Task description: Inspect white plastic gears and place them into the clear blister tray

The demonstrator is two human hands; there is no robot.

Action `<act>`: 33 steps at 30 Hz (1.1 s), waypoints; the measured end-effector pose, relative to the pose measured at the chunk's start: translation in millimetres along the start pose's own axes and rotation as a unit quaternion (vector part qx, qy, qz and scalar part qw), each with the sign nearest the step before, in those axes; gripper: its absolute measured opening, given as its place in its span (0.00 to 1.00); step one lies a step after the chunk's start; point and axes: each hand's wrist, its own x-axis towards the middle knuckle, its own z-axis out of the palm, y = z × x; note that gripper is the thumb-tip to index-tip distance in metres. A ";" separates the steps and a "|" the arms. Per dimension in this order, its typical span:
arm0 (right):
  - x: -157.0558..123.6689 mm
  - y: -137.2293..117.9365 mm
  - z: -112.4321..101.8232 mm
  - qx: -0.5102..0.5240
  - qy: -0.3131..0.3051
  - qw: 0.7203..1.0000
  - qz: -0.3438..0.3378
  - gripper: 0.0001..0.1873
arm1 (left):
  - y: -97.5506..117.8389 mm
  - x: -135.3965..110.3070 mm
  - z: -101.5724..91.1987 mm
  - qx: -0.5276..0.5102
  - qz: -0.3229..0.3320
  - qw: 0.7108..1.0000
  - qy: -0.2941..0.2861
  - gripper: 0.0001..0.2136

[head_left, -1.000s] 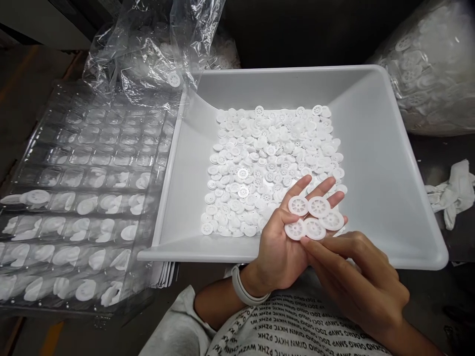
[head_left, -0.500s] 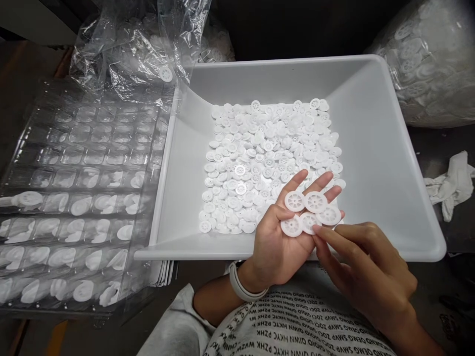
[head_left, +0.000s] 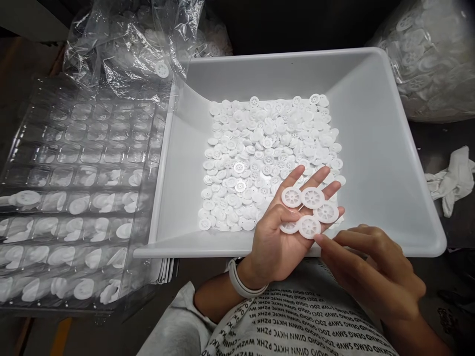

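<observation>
Several white plastic spoked wheels (head_left: pixel 312 198) lie on the upturned palm of my left hand (head_left: pixel 276 242), held above the near part of a light grey bin. The left thumb presses over the lower left wheel (head_left: pixel 289 227) and partly covers it. My right hand (head_left: pixel 374 269) is at the right of the palm. One fingertip is at the lower edge of the bottom middle wheel (head_left: pixel 309 227); I cannot tell whether it touches. Another right finger is bent back, apart from that tip, and no wheel shows in this hand.
The grey bin (head_left: pixel 393 163) holds a broad layer of similar wheels (head_left: pixel 267 133). Left of it, clear compartment trays (head_left: pixel 83 153) contain white pieces. Clear plastic bags of wheels stand at back left (head_left: pixel 129 59) and back right (head_left: pixel 426 64). A white cloth (head_left: pixel 452 180) lies far right.
My right fingers have spread and drawn back slightly from the bottom middle wheel. That wheel has shifted a little downward, and the left thumb now covers more of the lower left one.
</observation>
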 end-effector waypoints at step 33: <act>22.9 -4.2 -7.2 0.085 0.015 0.985 0.149 0.16 | 2.6 -2.6 0.6 0.019 -0.023 0.999 -0.012 0.30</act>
